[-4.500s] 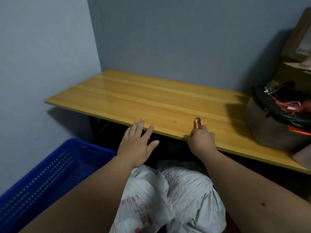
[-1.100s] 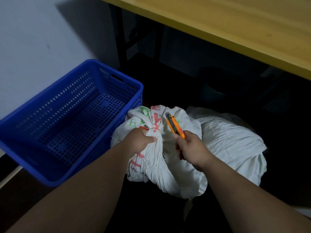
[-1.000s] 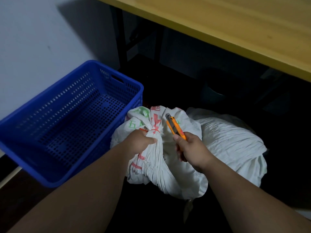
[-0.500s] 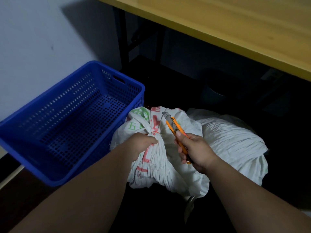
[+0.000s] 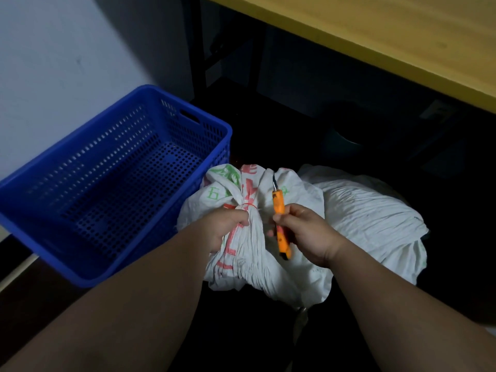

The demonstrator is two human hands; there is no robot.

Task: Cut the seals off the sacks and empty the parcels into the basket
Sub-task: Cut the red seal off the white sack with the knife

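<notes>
- The yellow wooden tabletop (image 5: 375, 36) runs across the upper right, with dark floor beneath it.
- The blue perforated plastic basket (image 5: 53, 226) stands on the floor at the left, its right wall just beside the sacks; no parcels show in it, so the emptying looks not yet begun.
- Two white woven sacks lie on the floor between the arms: the plain white sack (image 5: 370, 210) at the right, and the white sack printed in red and green (image 5: 255, 259) next to the basket, gathered into a pleated neck.
- The left hand (image 5: 228, 226) is curled round that neck just below the tie, holding it upright.
- The right hand (image 5: 306, 232) grips the orange utility knife (image 5: 279, 224), blade tip raised and just right of the neck, not touching it.
- The thin red seal (image 5: 248, 205) is wrapped tight round the neck and looks uncut.
- The step in hand seems to be cutting this first seal; the next move calls for bringing the blade under the red band, edge turned away from the left hand's fingers.
</notes>
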